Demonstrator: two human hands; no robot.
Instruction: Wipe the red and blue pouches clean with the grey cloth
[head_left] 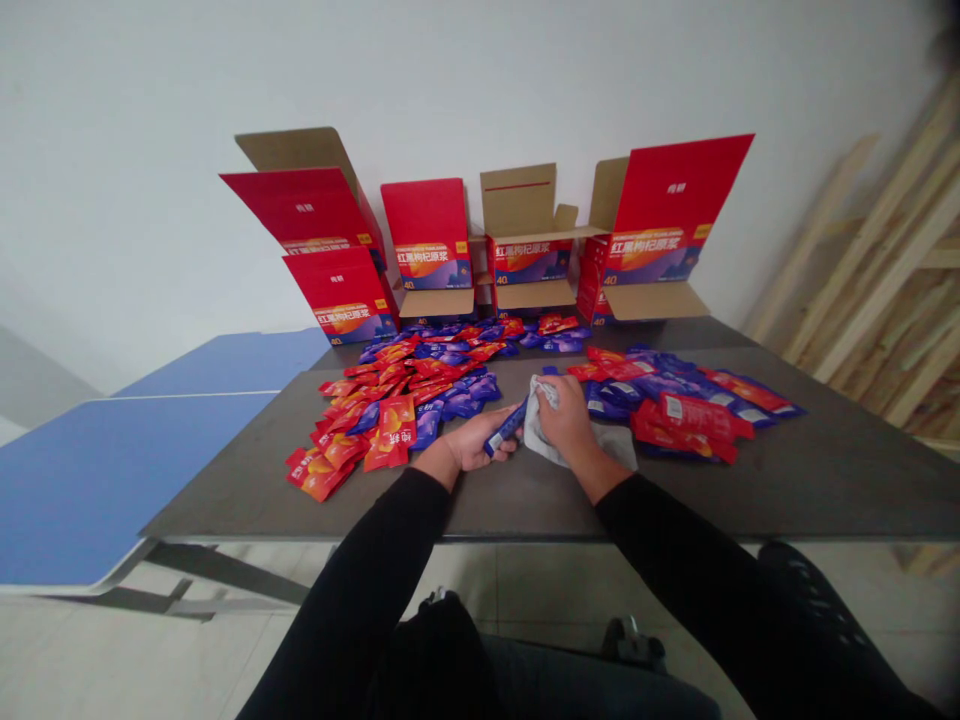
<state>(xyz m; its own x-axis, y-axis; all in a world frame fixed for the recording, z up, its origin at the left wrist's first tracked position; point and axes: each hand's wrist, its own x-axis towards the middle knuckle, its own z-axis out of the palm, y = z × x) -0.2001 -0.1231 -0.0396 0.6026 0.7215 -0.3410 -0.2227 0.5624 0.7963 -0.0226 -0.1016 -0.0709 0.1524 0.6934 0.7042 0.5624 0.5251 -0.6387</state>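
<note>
Hands point(474, 447) point(565, 418) work over a dark, perhaps metal tabletop point(517, 505), wall point(450, 90) beyond.

Along the far side of the table point(540, 515) stands a row of boxes point(431, 240), with the wall point(487, 80) behind. Before them, the larger heap of sachets point(409, 375) spreads toward the near left; a smaller heap point(690, 410) lies to the right. Between the heaps are the left hand point(474, 442), a single sachet point(504, 432) in it, and the right hand point(568, 412) on a cloth point(533, 425) (part of which lies on the tabletop). A second table point(112, 480) adjoins on the left; planks point(892, 240) lean beyond the right end.
</note>
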